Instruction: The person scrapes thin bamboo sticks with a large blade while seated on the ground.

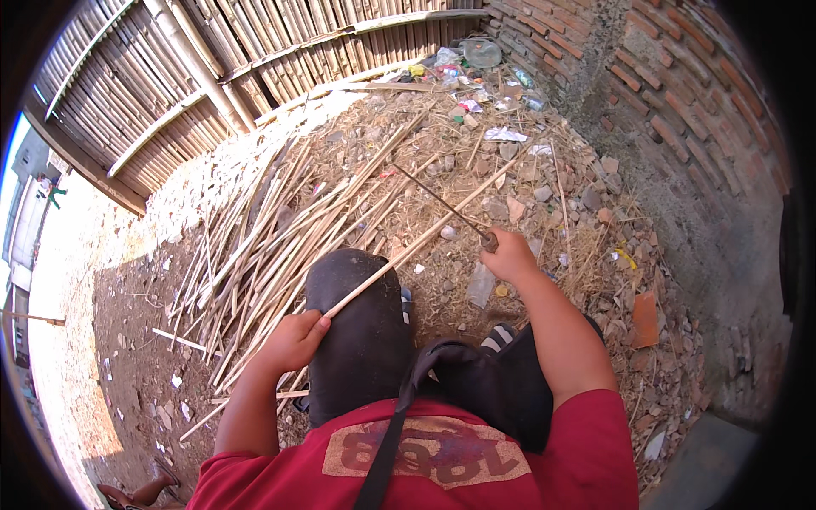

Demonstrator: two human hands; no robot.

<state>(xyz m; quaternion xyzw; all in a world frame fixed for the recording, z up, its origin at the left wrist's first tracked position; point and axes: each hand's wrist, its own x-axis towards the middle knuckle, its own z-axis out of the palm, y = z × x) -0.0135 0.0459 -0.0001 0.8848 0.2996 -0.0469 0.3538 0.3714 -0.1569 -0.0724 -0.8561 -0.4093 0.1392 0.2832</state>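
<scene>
My left hand (297,338) is closed around the near end of a long pale bamboo stick (418,245). The stick slants across my dark-trousered left knee (353,297) and up toward the far right. In my right hand (512,255) is the handle of a thin, dark-bladed knife (444,203), its tip directed to the far left. Blade and stick cross in the picture near my right hand; whether they touch I cannot tell. A large pile of similar bamboo sticks (272,246) lies on the ground beyond and left of my knee.
A bamboo-slat fence (297,30) closes off the far side, and a brick wall (680,127) rises on the right. Rubble, dry straw and litter (467,76) cover the ground. An orange tile piece (644,320) lies at right. Another person's limb (144,491) shows at lower left.
</scene>
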